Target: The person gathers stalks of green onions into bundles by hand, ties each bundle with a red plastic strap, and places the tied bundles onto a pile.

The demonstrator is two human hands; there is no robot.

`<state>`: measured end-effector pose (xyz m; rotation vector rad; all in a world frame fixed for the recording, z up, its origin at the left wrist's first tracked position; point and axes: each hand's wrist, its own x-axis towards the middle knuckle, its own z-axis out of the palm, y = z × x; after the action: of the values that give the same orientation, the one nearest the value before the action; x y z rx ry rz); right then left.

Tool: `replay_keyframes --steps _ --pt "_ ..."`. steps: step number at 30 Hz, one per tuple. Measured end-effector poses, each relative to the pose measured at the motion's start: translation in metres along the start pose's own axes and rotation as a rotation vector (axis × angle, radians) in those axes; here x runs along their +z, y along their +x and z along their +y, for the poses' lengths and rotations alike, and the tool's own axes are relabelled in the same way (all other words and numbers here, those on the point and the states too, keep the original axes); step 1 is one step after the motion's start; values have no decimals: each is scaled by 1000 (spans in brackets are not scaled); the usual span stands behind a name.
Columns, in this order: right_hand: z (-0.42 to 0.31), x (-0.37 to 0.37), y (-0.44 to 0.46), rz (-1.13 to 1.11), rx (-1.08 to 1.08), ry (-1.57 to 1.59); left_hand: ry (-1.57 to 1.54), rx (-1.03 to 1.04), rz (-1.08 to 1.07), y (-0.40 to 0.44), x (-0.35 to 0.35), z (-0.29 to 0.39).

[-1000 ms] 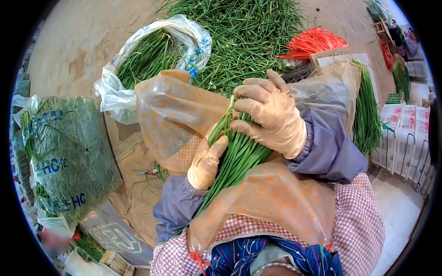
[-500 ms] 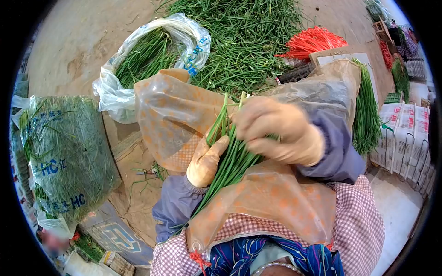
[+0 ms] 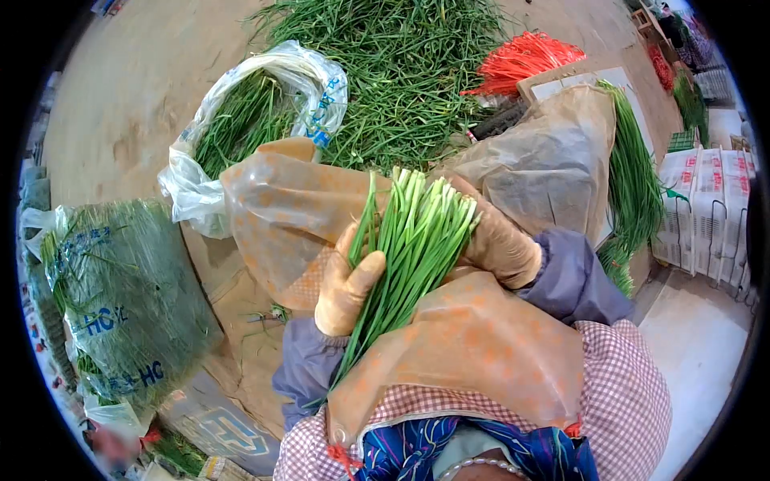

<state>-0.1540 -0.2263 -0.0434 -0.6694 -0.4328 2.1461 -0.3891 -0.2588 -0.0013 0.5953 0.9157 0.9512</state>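
Observation:
A bunch of green chives (image 3: 417, 240) with pale cut ends lies slantwise over my lap, the pale ends pointing away from me. My gloved left hand (image 3: 350, 284) wraps its left side, thumb on top and the other fingers partly hidden by the stalks. Against the right side of the pale ends, my gloved right hand (image 3: 501, 244) curls round the bunch, its fingertips out of sight behind the stalks. Beneath both hands is a translucent apron (image 3: 473, 345) with orange spots.
Loose chives (image 3: 393, 72) are heaped ahead. Left of them sits an open plastic bag (image 3: 327, 92) of chives; a packed bag (image 3: 132, 297) lies further left. Red ties (image 3: 529, 60) rest ahead right. More chives (image 3: 634, 172) hang over my right knee, near white crates (image 3: 702, 208).
My right hand has moved from over the pale ends to the bunch's right side. The bunch looks fuller and its pale ends now show in full. My left hand keeps its grip.

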Motion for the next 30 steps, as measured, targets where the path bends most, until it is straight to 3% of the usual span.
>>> replay_keyframes --steps 3,8,15,17,20,21,24,26,28,30 --pt "-5 39 14 -82 -57 29 148 45 48 -4 11 -3" --pt "4 63 48 -63 34 164 474 56 65 -9 5 -9" --pt "-12 79 70 -97 71 -149 299 40 -171 -3 1 15" --pt "-23 80 76 -107 2 -189 136 -38 -144 -1 2 21" --pt "-71 86 87 -122 -128 -323 600 51 -21 -1 -17 20" --pt "-93 87 90 -153 -216 -352 371 -80 -141 4 -6 42" --pt "-155 67 104 -357 -435 -226 389 -52 -212 4 -17 44" --pt "-186 38 111 -257 -485 -272 451 -54 -249 4 -24 49" --pt "-212 21 116 -92 -560 -417 208 -86 -355 2 -26 54" --pt "-225 21 104 -117 -642 -392 681 -202 -370 -2 -34 74"
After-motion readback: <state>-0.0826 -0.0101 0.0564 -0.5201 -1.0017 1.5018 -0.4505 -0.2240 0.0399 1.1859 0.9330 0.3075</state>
